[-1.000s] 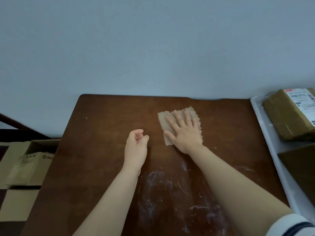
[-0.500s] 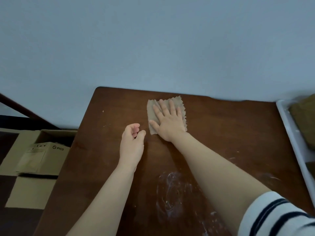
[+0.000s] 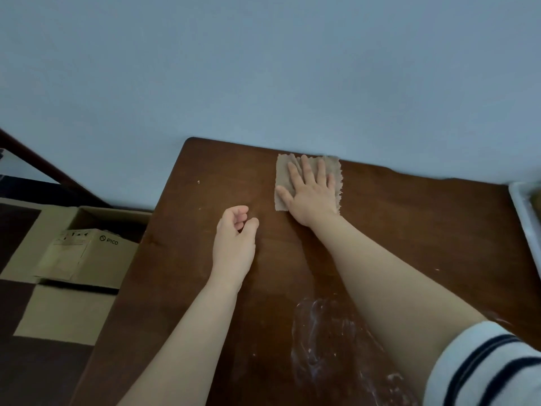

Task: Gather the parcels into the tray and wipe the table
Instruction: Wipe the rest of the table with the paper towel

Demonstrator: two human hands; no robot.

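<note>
The cloth [image 3: 307, 183] is a beige square with frayed edges. It lies flat on the brown wooden table [image 3: 424, 230], at the far edge, with its top border touching the line where the table meets the wall [image 3: 263, 68].

The right hand [image 3: 311, 194] lies palm down on the cloth, fingers extended and slightly spread, thumb out to the left. The hand covers the centre and lower right of the cloth; a strip of cloth shows on the left side and beyond the fingertips. The hand presses flat and grips nothing.

The left hand [image 3: 235, 238] is over the table, left of and nearer than the cloth, apart from it. Its fingers are loosely curled toward the thumb and hold nothing.

Bare table surface extends left of the cloth to the rounded far-left corner, and right of it to the tray [image 3: 524, 218]. No room remains beyond the cloth toward the wall.

White smears [image 3: 319, 332] mark the table near the front, between the two forearms. Small white specks lie near the far-left corner and at the right.

The white tray shows only its rim at the right edge of the view; its contents cannot be identified.

A cardboard box [image 3: 87, 256] marked PICO stands on the floor left of the table. A striped sleeve [image 3: 483, 367] covers the right upper arm.
</note>
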